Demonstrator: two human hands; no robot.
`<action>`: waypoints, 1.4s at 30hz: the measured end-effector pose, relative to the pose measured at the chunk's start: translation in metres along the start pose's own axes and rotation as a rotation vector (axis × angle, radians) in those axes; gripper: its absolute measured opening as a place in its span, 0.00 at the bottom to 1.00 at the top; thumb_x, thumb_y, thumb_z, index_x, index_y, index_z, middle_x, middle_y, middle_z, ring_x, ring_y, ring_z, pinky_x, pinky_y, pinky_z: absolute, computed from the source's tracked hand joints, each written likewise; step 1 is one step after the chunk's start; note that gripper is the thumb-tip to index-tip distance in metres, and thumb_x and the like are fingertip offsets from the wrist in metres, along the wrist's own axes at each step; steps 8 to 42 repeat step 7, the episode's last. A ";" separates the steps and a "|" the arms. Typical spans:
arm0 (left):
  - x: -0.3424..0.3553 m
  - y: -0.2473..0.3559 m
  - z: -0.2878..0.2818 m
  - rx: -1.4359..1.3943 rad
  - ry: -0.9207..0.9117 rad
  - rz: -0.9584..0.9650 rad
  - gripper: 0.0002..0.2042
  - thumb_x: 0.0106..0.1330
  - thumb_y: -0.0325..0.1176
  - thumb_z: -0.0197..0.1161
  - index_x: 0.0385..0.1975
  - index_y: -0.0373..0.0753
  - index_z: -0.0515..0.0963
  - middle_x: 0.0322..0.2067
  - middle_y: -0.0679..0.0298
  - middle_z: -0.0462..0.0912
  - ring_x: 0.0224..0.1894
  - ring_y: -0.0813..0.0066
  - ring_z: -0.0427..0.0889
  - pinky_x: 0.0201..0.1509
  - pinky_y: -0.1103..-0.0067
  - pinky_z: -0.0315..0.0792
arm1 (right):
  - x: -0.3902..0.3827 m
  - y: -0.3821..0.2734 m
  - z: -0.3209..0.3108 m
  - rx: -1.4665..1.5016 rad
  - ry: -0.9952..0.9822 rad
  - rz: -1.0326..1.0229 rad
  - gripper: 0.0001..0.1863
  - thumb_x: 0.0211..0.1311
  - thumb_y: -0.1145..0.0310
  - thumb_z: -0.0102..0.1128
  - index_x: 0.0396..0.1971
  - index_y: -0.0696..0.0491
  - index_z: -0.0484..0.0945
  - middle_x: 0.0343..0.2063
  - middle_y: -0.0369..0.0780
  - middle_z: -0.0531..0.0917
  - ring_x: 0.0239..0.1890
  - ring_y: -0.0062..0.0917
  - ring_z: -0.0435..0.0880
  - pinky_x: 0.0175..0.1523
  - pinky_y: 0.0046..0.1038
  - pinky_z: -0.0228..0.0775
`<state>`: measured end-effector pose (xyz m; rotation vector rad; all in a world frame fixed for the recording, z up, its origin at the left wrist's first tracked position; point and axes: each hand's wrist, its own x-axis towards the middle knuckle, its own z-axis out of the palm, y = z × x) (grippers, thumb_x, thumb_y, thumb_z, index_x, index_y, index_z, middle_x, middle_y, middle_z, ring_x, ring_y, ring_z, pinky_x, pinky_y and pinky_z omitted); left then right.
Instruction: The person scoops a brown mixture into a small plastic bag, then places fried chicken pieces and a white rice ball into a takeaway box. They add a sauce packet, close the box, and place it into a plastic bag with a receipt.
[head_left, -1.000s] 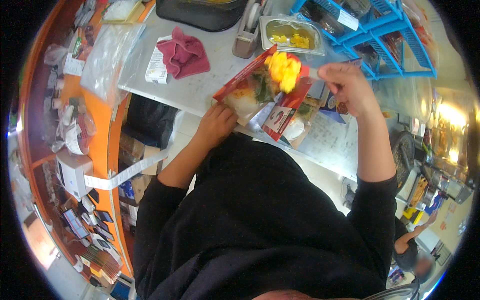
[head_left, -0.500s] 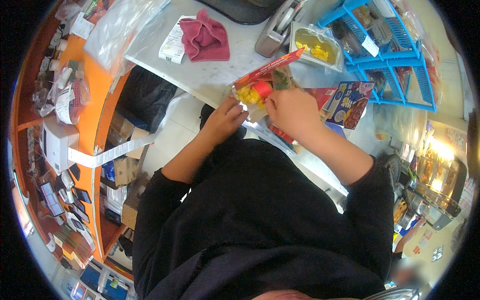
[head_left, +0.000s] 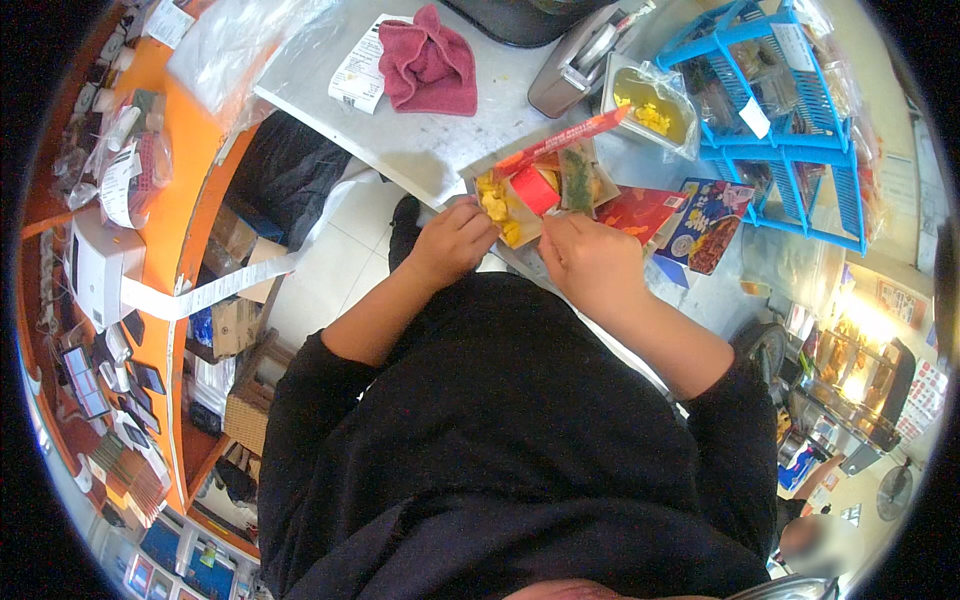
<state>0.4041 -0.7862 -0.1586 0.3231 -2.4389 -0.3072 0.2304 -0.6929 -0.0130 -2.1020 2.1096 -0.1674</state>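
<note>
An open food box (head_left: 600,124) with a raised red side stands at the counter's front edge. Inside are yellow chunks of food (head_left: 493,200), a small bright red item (head_left: 535,189) whose kind I cannot make out, and a packet with green on it (head_left: 578,182). My left hand (head_left: 455,243) is closed at the box's left near corner, its fingertips beside the yellow food. My right hand (head_left: 595,258) is closed against the near right edge, just below the red item; its fingertips are partly hidden.
A steel tub with yellow food (head_left: 648,112) stands behind the box, beside a metal dispenser (head_left: 575,65). Blue baskets (head_left: 780,150) rise at the right, near printed cartons (head_left: 700,222). A dark red cloth (head_left: 428,65) lies on a paper slip (head_left: 358,68). Another person (head_left: 815,540) is at lower right.
My right hand has drawn down slightly, showing more of the red item and packet. The box's raised red side leans farther out. The view has shifted a little.
</note>
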 end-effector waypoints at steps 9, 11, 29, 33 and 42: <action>-0.001 -0.009 -0.002 -0.121 -0.085 0.028 0.13 0.50 0.31 0.61 0.37 0.41 0.79 0.36 0.63 0.75 0.47 0.64 0.78 0.59 0.72 0.75 | 0.009 0.074 -0.051 1.022 -0.262 0.699 0.08 0.62 0.64 0.62 0.37 0.46 0.87 0.36 0.42 0.88 0.34 0.35 0.89 0.39 0.37 0.82; -0.001 -0.009 -0.002 -0.121 -0.085 0.028 0.13 0.50 0.31 0.61 0.37 0.41 0.79 0.36 0.63 0.75 0.47 0.64 0.78 0.59 0.72 0.75 | 0.009 0.074 -0.051 1.022 -0.262 0.699 0.08 0.62 0.64 0.62 0.37 0.46 0.87 0.36 0.42 0.88 0.34 0.35 0.89 0.39 0.37 0.82; -0.001 -0.009 -0.002 -0.121 -0.085 0.028 0.13 0.50 0.31 0.61 0.37 0.41 0.79 0.36 0.63 0.75 0.47 0.64 0.78 0.59 0.72 0.75 | 0.009 0.074 -0.051 1.022 -0.262 0.699 0.08 0.62 0.64 0.62 0.37 0.46 0.87 0.36 0.42 0.88 0.34 0.35 0.89 0.39 0.37 0.82; -0.001 -0.009 -0.002 -0.121 -0.085 0.028 0.13 0.50 0.31 0.61 0.37 0.41 0.79 0.36 0.63 0.75 0.47 0.64 0.78 0.59 0.72 0.75 | 0.009 0.074 -0.051 1.022 -0.262 0.699 0.08 0.62 0.64 0.62 0.37 0.46 0.87 0.36 0.42 0.88 0.34 0.35 0.89 0.39 0.37 0.82; -0.001 -0.009 -0.002 -0.121 -0.085 0.028 0.13 0.50 0.31 0.61 0.37 0.41 0.79 0.36 0.63 0.75 0.47 0.64 0.78 0.59 0.72 0.75 | 0.009 0.074 -0.051 1.022 -0.262 0.699 0.08 0.62 0.64 0.62 0.37 0.46 0.87 0.36 0.42 0.88 0.34 0.35 0.89 0.39 0.37 0.82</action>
